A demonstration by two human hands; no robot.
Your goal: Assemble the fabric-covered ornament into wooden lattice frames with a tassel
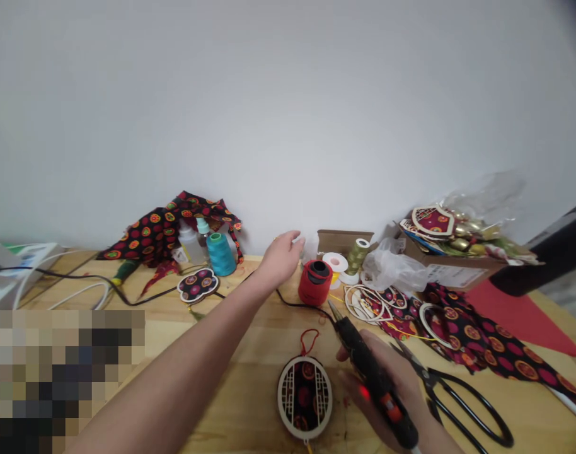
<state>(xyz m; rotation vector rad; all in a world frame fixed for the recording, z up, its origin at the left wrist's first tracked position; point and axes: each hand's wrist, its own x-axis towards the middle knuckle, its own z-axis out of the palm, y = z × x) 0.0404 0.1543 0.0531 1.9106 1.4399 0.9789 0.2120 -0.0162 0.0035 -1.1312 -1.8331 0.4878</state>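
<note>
Black glue gun (373,378) in right hand (394,359)

A plain pale grey wall (288,113) filled the upper part of the view, smooth and unmarked, and met the back edge of a light wooden table (250,343) that ran across the whole frame. The light lay soft and even on the wall, dimming only toward the top right corner. At the far right a dark object (547,252) jutted in above the table, too cut off to name.
</note>
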